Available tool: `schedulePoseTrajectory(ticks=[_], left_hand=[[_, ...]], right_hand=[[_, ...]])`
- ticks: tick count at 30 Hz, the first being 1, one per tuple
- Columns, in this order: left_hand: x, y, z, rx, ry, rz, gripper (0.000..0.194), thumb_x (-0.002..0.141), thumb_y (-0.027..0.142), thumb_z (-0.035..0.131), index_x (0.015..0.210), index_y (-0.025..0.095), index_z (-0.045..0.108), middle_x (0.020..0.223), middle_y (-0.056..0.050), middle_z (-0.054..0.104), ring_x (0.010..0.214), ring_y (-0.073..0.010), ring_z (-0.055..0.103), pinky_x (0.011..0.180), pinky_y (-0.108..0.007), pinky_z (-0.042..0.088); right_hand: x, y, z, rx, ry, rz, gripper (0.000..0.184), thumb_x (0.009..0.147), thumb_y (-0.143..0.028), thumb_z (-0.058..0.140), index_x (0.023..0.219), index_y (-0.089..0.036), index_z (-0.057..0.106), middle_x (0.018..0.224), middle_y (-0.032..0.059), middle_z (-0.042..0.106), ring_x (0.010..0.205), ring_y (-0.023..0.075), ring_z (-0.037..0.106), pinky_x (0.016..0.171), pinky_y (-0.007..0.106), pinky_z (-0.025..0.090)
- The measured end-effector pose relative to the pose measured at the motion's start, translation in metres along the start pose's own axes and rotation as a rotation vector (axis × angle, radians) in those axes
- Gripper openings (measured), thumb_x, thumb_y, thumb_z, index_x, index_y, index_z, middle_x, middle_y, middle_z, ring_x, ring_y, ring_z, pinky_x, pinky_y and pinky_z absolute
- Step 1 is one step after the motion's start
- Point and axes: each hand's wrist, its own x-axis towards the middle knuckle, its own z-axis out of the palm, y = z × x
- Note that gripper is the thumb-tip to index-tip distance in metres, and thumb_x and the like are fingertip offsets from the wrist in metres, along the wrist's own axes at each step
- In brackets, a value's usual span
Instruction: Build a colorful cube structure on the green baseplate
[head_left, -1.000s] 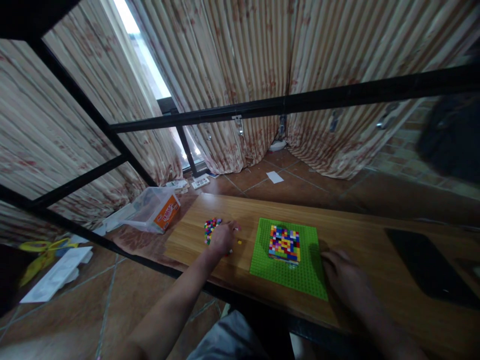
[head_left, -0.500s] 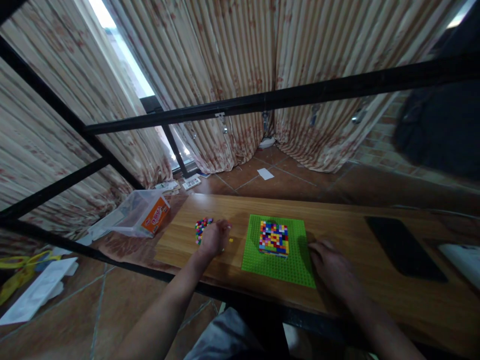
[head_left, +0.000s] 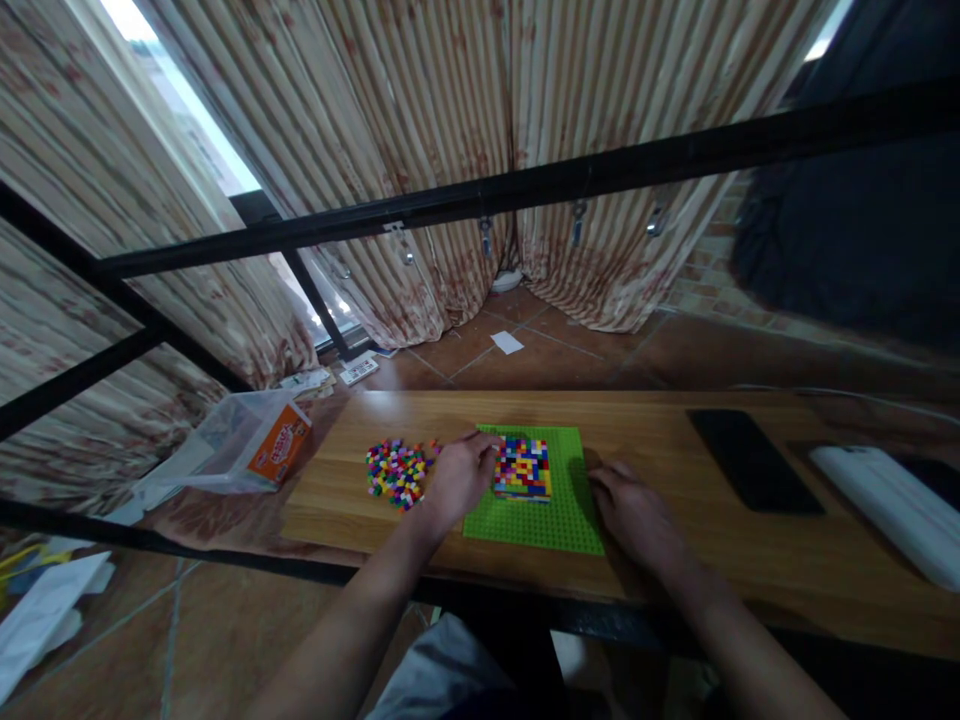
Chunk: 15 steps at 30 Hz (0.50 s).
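My left hand (head_left: 463, 478) is closed in a pinch at the left side of a low block of multicoloured building bricks (head_left: 523, 470). A small pale brick seems to show at its fingertips, mostly hidden by them. The block sits on a studded green baseplate (head_left: 536, 525) lying flat on the wooden table. At the baseplate's right edge, my right hand (head_left: 634, 510) has its thumb and fingers closed on the rim. A pile of loose coloured bricks (head_left: 397, 472) lies to the left of my left hand, partly behind the wrist.
A clear plastic box (head_left: 232, 440) with an orange label stands off the table's left end. On the right lie a black flat slab (head_left: 754, 460) and a white object (head_left: 885, 505). A black metal bar (head_left: 450, 205) crosses beyond the table, in front of curtains (head_left: 420, 100).
My left hand has moved right, from the loose bricks to the left side of the brick block. My right hand stays at the baseplate's edge. The whole view has shifted slightly.
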Motion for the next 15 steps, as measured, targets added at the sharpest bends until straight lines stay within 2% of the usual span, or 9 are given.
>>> schedulePoseTrajectory(ticks=[5,15], left_hand=[[0.008,0.000,0.002,0.135,-0.040,-0.038,0.020,0.090,0.016,0.051,0.103,0.019,0.066,0.095,-0.005,0.070,0.083,-0.0173,0.066,0.076,-0.027,0.050],[0.016,0.013,0.001,0.376,-0.200,-0.052,0.023,0.095,0.022,0.046,0.100,0.020,0.068,0.102,-0.007,0.069,0.095,-0.0184,0.065,0.086,-0.028,0.049]], right_hand=[[0.001,0.001,0.000,-0.003,0.002,-0.002,0.029,0.095,-0.019,0.040,0.103,-0.019,0.068,0.108,0.0077,0.064,0.086,0.0156,0.063,0.078,0.027,0.046],[0.001,-0.001,-0.002,0.004,0.003,-0.006,0.032,0.096,-0.021,0.037,0.101,-0.019,0.069,0.108,0.0086,0.064,0.084,0.0161,0.064,0.077,0.028,0.046]])
